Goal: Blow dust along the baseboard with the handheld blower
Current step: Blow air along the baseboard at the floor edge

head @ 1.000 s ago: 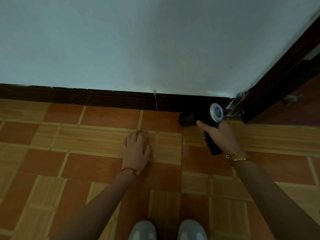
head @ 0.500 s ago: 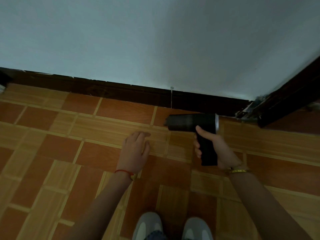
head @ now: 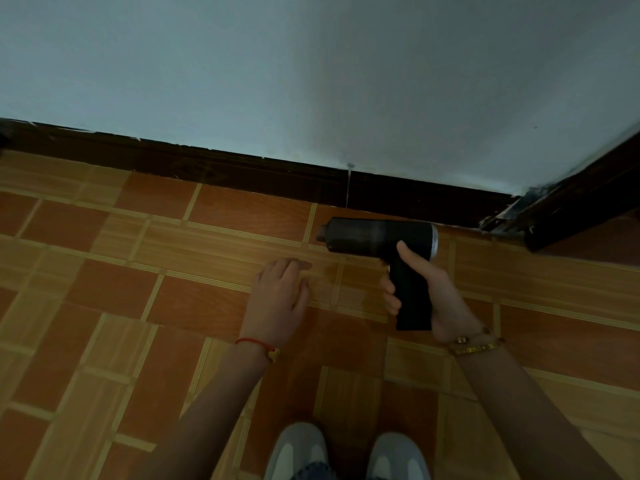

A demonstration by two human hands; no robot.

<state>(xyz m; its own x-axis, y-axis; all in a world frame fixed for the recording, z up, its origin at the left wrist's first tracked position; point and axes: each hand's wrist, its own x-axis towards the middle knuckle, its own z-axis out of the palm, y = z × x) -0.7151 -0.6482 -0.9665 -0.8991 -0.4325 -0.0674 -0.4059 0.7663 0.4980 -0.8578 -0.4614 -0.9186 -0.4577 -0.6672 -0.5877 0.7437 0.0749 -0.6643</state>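
The right hand (head: 438, 292) is wrapped around the grip of the black handheld blower (head: 381, 237), thumb laid up the rear of the handle and fingers curled round its front; the blower's barrel lies level and roughly parallel to the dark baseboard (head: 242, 168), just in front of it, with the narrow nozzle end pointing left and the silver-ringed rear end to the right; whether the barrel touches the floor cannot be told from this angle; the left hand (head: 278, 299) holds nothing, its fingers loosely spread and bent, palm down over the tiled floor (head: 121, 306), beside the blower's nozzle and a little nearer the person; whether it presses the tiles or floats just above them is unclear; a red string bracelet (head: 254, 342) circles the left wrist and gold bracelets (head: 476, 346) the right; above the baseboard rises a pale wall (head: 311, 74); at the right the baseboard meets a dark door frame (head: 581, 199) with chipped, pale-flecked paint at its foot; the stretch of baseboard ahead of the nozzle is unobstructed apart from a thin pale vertical streak (head: 348, 187) on it; two grey shoes (head: 346, 452) show at the bottom edge
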